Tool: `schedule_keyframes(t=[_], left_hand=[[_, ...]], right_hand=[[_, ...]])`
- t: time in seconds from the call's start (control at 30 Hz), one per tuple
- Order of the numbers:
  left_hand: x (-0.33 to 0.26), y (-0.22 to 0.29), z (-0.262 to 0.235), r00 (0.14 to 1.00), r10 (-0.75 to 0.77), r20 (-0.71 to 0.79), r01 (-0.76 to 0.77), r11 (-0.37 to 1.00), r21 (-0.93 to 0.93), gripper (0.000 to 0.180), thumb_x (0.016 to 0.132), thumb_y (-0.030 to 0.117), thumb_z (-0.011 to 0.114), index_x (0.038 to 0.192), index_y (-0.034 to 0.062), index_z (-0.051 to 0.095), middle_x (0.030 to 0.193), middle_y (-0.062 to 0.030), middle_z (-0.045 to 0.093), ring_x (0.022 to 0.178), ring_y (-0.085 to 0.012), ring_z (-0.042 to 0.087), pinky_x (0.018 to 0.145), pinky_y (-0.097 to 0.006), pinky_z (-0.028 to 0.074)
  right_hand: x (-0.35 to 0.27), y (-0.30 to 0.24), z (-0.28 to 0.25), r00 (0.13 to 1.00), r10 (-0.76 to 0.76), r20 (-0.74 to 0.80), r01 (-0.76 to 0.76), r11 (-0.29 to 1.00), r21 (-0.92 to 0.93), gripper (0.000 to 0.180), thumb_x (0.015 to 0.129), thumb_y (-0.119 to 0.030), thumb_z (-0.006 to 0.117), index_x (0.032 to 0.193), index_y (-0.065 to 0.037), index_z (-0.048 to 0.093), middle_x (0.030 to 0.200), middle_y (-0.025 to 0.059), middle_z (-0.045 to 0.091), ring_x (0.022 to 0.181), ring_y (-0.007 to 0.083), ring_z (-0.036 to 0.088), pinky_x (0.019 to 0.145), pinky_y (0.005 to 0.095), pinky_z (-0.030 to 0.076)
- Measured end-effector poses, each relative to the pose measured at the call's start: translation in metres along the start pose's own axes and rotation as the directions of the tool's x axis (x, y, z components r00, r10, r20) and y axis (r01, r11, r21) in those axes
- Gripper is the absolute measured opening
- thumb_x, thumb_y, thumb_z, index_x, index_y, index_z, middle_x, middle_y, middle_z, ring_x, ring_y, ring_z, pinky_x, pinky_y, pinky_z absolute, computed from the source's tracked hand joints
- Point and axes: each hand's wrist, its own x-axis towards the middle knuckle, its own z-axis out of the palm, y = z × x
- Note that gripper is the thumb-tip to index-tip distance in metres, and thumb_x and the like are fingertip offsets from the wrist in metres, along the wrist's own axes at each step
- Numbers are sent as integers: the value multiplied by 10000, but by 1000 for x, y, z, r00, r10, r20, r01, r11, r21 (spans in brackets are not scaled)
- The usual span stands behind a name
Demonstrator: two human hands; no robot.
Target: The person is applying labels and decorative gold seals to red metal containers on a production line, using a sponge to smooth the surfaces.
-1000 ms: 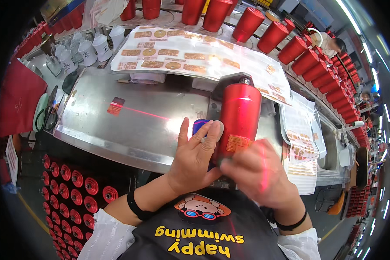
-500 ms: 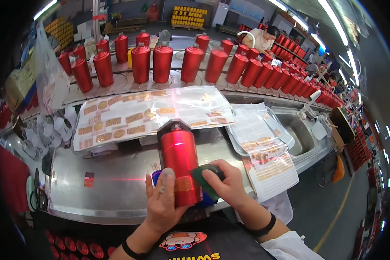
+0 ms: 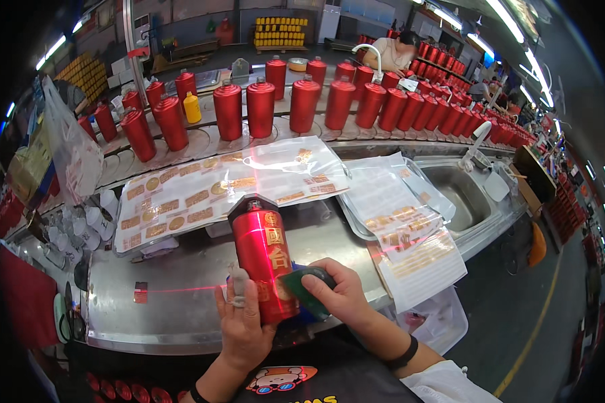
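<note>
A shiny red bottle [image 3: 254, 245] with gold characters down its side lies tilted at the table's near edge, its neck end in a dark angular holder [image 3: 252, 201]. My left hand [image 3: 245, 322] grips the bottle's lower left side, with pale covers on some fingertips. In my right hand [image 3: 339, 289] is a dark green flat scraper [image 3: 304, 290], whose edge presses on the gold label area near the bottle's base. Blue material shows behind the bottle and scraper. A red laser line crosses the bottle and the table.
Sheets of gold decals [image 3: 228, 181] lie beyond the bottle. More printed sheets [image 3: 417, 235] overhang the table's right edge beside a sink [image 3: 460, 195]. Red bottles [image 3: 259, 107] line a conveyor behind, with a yellow bottle [image 3: 192, 107] among them. A person [image 3: 393, 54] works at the far side.
The red bottle has turned, bringing its gold characters into view. The scraper stays against it near the base. Bottles on the conveyor have shifted, and the head view has moved slightly.
</note>
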Motion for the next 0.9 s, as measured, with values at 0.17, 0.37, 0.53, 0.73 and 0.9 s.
schedule_keyframes(t=[0.17,0.37,0.53,0.73,0.9], left_hand=[[4,-1,-1,1000,20,-8,-20,998,-57,833,876,278,693,1458,-122,252,1438,-316,415,1289,-475,463,1133,-614,200],[-6,-3,-1,994,-98,39,103,979,-177,838,899,315,661,1461,-133,230,1439,-341,389,1300,-496,435,1136,-605,200],[-3,-10,-1,996,-76,53,82,990,-119,841,908,336,645,1461,-135,220,1460,-351,348,1329,-503,391,1148,-585,190],[6,-2,-7,996,-85,24,87,994,-67,963,836,364,729,1496,-80,186,1417,-300,430,1315,-468,424,1133,-608,177],[-4,-15,-2,991,-122,49,129,970,-204,1000,811,389,748,1507,-58,187,1427,-278,428,1344,-477,374,1135,-601,174]], right_hand=[[-3,5,-5,1000,8,-15,-8,999,36,252,944,-211,669,1052,12,623,863,29,675,788,55,591,697,236,499],[-4,11,-10,994,74,-75,-67,994,92,249,945,-223,672,1054,-5,622,839,10,657,759,46,573,666,227,486],[-1,18,-12,992,42,-116,-44,999,-11,250,947,-204,666,1099,-14,609,875,-7,638,767,42,552,667,215,470],[0,13,-13,979,-200,-46,189,967,-168,348,983,-38,531,1329,-11,536,1272,117,588,1033,113,586,874,241,486],[2,17,-9,941,-312,128,337,866,-370,362,961,29,493,1314,-8,563,1407,208,492,1210,259,563,923,295,490]])
